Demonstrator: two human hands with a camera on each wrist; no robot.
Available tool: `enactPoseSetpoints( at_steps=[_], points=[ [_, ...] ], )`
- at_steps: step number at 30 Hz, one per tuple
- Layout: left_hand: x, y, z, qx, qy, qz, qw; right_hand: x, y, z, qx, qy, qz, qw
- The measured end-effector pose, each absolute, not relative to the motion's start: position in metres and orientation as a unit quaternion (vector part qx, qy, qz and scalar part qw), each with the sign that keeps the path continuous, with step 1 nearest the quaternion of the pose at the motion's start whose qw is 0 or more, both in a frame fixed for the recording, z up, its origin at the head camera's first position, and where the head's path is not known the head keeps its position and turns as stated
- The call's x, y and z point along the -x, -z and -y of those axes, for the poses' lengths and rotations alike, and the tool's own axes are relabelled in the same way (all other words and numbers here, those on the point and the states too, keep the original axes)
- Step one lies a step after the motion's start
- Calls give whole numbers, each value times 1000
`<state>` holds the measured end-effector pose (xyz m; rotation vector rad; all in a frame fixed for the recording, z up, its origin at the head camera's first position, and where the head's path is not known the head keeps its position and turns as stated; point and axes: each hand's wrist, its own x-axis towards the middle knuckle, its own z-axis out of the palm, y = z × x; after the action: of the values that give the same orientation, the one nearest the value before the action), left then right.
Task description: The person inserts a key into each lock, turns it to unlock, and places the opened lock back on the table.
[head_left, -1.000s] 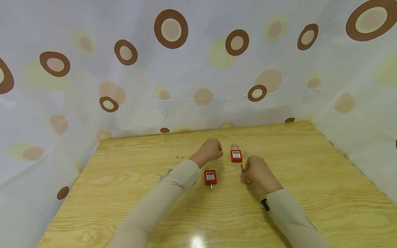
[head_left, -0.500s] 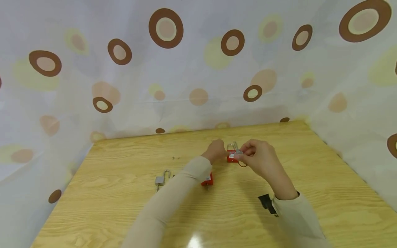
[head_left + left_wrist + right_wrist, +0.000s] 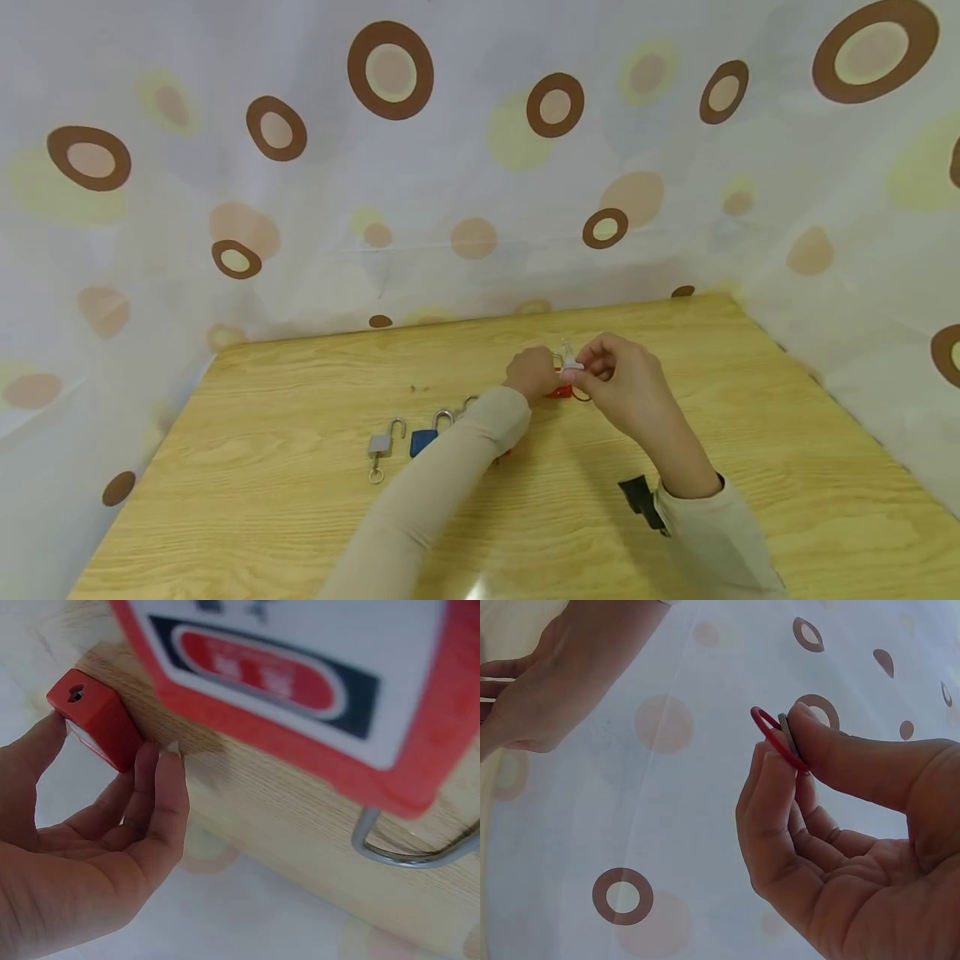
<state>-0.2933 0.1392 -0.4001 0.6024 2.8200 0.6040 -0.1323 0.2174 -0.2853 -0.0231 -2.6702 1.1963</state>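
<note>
In the left wrist view my left hand (image 3: 97, 840) grips a red padlock (image 3: 97, 720), thumb on one side and fingers on the other. The padlock's keyhole end faces the camera. The head view shows this left hand (image 3: 531, 372) largely covering the same padlock (image 3: 559, 392). Close to its right, my right hand (image 3: 626, 385) pinches a key (image 3: 570, 360) with its blade upward. The right wrist view shows a red ring (image 3: 769, 731) hanging on the key (image 3: 788, 735), between thumb and fingers of my right hand (image 3: 840, 847). The key's tip is hidden there.
Another red padlock (image 3: 300, 682) fills the foreground of the left wrist view; my left sleeve mostly hides it in the head view. A grey padlock (image 3: 380, 445) with open shackle and key, and a blue padlock (image 3: 423, 442), lie left on the wooden table (image 3: 262, 467). Tiny bits (image 3: 418, 388) lie behind.
My right hand has lifted the key from the table and brought it up beside the far red padlock. My left hand has moved right onto that padlock.
</note>
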Motion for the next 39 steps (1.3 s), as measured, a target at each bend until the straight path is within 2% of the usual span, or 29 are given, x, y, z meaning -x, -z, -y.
enactPoseSetpoints(
  at_steps=[9,18,24,31,39],
  points=[
    [279,387,-142,-206,-254,-938,116,131,285,-217,10,-406,907,108],
    [264,384,-145,-240,-328,-908,102,131,286,-216,1,-405,908,112],
    [268,386,-144,-268,-270,-919,100,130,287,-215,7,-401,909,113],
    [269,372,-128,-241,-281,-923,108,131,285,-211,6,-395,911,120],
    [268,362,-101,-235,-353,-901,88,132,288,-208,0,-401,905,140]
  ],
)
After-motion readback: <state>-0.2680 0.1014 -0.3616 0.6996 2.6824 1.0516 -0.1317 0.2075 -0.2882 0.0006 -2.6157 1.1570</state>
